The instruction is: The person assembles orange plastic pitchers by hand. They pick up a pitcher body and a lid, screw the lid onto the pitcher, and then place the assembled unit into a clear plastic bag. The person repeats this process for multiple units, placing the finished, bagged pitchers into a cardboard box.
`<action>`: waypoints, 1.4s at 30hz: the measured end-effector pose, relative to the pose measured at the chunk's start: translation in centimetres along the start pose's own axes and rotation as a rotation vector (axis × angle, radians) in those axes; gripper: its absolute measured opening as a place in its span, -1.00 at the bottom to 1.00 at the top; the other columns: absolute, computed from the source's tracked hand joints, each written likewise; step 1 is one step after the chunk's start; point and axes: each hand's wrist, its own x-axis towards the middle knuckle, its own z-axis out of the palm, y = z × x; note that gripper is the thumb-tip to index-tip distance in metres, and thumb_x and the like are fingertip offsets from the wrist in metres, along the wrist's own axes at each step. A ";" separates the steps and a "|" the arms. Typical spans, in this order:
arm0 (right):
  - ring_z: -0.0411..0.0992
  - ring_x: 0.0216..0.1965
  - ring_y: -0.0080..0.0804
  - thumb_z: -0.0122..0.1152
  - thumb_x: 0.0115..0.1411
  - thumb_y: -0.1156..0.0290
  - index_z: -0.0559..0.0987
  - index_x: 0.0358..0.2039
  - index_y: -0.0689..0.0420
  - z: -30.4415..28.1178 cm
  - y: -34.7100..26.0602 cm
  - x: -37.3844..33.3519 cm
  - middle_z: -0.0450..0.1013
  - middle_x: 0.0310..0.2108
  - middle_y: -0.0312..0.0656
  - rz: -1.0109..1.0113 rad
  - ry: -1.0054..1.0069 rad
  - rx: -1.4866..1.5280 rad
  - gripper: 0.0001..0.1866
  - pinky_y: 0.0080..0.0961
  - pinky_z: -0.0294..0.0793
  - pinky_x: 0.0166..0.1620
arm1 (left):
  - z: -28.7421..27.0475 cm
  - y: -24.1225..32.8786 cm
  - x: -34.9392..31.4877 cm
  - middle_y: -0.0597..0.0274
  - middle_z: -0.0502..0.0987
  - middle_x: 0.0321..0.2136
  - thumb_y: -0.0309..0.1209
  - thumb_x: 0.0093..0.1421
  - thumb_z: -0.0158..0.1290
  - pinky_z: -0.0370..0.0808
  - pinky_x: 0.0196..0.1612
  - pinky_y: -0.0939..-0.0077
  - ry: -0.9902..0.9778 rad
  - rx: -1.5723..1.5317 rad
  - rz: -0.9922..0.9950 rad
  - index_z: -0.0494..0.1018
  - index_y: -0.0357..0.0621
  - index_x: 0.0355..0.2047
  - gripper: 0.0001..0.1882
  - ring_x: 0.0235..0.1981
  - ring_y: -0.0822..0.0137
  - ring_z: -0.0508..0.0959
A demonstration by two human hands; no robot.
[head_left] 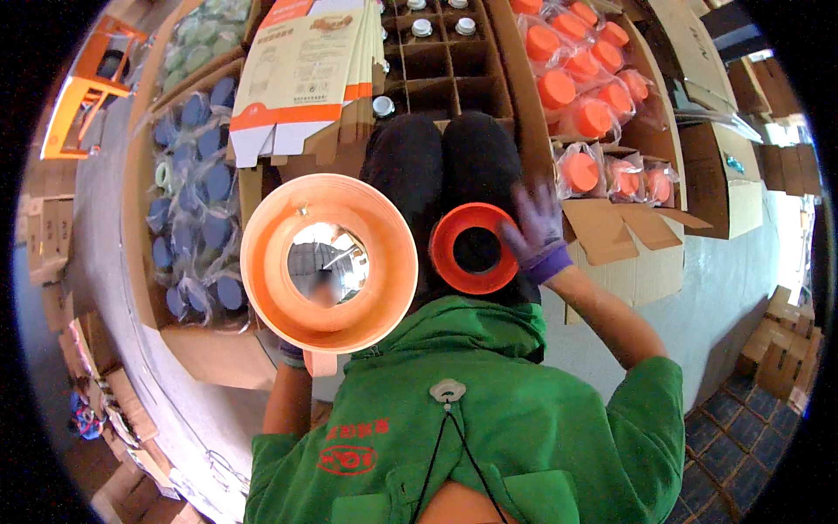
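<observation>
Peach jug shell (pixel 264 271): up front on L, mouth to cam, mirror-bright centre; looks like light, stiff plastic, prob. slick; handle (pixel 321 362) is best hold.
L hand (pixel 294 353): mostly hidden below shell, can't tell grip.
Red-orange ring (pixel 471 281): over lap; prob. light, rigid; take by rim.
R hand (pixel 539 229): gloved purple, blurred, fingers spread at ring's R edge, contact unclear.

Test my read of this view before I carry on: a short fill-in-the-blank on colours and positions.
1. The glove on the right hand is coloured ____.
2. The peach vessel is to the ____ of the red round piece.
3. The person's top is coloured ____.
4. In the carton left of the peach vessel, the bagged lids are ____.

Missing words: purple; left; green; blue.
</observation>
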 end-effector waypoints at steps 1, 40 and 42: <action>-0.02 0.28 0.31 0.24 0.04 -0.01 0.31 0.17 0.17 0.5 -0.3 -0.7 0.07 0.26 0.23 -0.060 -0.072 -0.046 -0.24 0.16 -0.05 0.29 | -0.1 -0.1 0.0 0.08 0.35 0.13 -0.04 0.28 -0.17 0.23 0.23 0.18 -0.001 -0.003 0.001 0.26 -0.17 0.16 -0.43 0.17 0.15 0.33; 0.10 0.24 0.18 0.59 -0.56 0.02 0.06 0.32 0.23 -12.7 -8.6 8.9 0.05 0.23 0.22 -0.606 -0.375 0.416 0.39 -0.05 0.17 0.24 | 3.4 1.8 0.9 -0.03 0.37 0.13 -0.08 0.22 -0.12 0.24 0.25 0.13 -0.331 -0.673 -0.256 0.27 -0.33 0.15 -0.36 0.17 0.07 0.35; 0.11 0.23 0.22 0.58 -0.55 0.03 0.09 0.30 0.23 -12.7 -8.7 8.8 0.05 0.22 0.24 -0.720 -0.369 0.392 0.37 -0.04 0.18 0.23 | 3.5 2.2 0.9 -0.05 0.35 0.15 -0.08 0.22 -0.12 0.22 0.26 0.12 -0.318 -0.606 -0.244 0.24 -0.35 0.17 -0.35 0.18 0.06 0.34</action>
